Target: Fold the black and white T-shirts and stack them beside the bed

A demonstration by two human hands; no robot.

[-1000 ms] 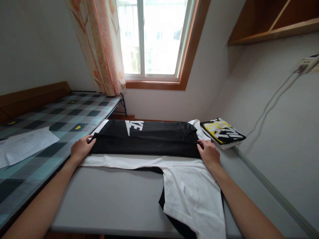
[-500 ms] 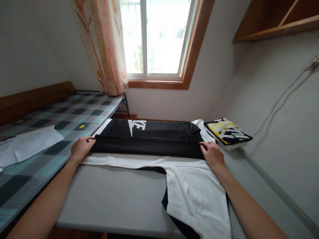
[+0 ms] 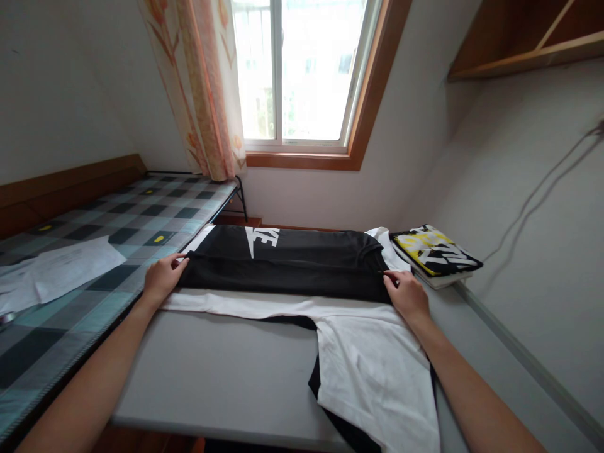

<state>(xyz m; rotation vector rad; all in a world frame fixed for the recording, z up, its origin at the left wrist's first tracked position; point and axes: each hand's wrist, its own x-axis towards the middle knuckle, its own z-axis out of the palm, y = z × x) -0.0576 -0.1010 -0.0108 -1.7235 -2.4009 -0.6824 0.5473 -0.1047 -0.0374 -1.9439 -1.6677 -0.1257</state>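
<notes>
On smooth grey table (image 3: 212,371): left hand (image 3: 163,277), right hand (image 3: 409,294), both grips pinching flat black fabric (image 3: 283,277), folded straight-edged.

White letters (image 3: 267,237) "KE" showing sideways on black T-shirt (image 3: 316,244); lettering on folded garment (image 3: 435,250), print on paper (image 3: 70,267) showing unreadably.

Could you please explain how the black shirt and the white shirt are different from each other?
The black shirt shows white lettering, while the visible part of the white shirt is plain. The black shirt lies on top; the white shirt lies under it. The black shirt is folded into a long strip, but the white shirt has a sleeve spread toward the near edge. Both lie on the grey table.
</notes>
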